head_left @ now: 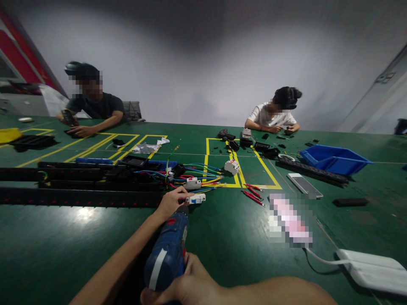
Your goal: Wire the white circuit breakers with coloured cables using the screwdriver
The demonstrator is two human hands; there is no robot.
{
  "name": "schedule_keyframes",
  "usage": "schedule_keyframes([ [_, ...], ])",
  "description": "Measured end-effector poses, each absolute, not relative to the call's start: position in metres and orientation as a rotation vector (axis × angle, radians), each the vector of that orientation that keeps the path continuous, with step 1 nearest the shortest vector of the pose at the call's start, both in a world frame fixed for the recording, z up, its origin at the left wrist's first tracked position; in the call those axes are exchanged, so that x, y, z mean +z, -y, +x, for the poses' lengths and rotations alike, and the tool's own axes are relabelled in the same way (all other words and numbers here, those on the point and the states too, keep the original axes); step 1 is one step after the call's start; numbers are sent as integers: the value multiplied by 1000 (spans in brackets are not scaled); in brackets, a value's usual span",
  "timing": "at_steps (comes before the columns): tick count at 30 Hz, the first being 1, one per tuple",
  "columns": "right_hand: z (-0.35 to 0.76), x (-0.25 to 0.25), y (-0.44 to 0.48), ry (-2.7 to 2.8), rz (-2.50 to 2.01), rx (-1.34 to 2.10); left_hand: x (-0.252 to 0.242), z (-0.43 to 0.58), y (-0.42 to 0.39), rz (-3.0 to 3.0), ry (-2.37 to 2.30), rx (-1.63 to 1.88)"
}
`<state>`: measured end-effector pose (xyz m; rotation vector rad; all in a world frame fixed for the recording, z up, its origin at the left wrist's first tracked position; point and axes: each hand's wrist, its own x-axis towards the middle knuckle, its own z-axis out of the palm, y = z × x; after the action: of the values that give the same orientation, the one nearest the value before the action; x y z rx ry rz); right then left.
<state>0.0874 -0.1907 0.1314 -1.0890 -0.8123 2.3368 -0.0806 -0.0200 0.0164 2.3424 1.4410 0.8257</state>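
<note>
Our right hand [189,279] is closed around the grip of a blue power drill [168,248]. Our left hand [171,202] makes a narrow pinch at the near-left end of a white breaker [197,198]. From this breaker, the drill lies at 7 o'clock; its front reaches close, but we cannot tell if its tip touches.

The far side is rather crowded: a second breaker [192,183] stands just beside at 12 o'clock, with coloured wires [211,184] around it. At 9 o'clock, long black strips [79,198] occupy the green table [222,262]. A third breaker [232,167] is near 2 o'clock, red leads [252,198] at 3, and further, a grey flat device [303,185]. Between 2 and 3 we see a blue bin [337,162]; toward 4, a white box [375,269] with its cable [327,259]. Two co-workers sit across, one [95,108] between 10 and 11, the other [270,115] between 1 and 2, behind scattered black parts [246,142].
</note>
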Motion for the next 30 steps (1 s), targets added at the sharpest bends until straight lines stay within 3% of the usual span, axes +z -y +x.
schedule_keyframes([
  [30,87,141,188,842,-1047,2364,18,-81,21,2325,-1446,826],
])
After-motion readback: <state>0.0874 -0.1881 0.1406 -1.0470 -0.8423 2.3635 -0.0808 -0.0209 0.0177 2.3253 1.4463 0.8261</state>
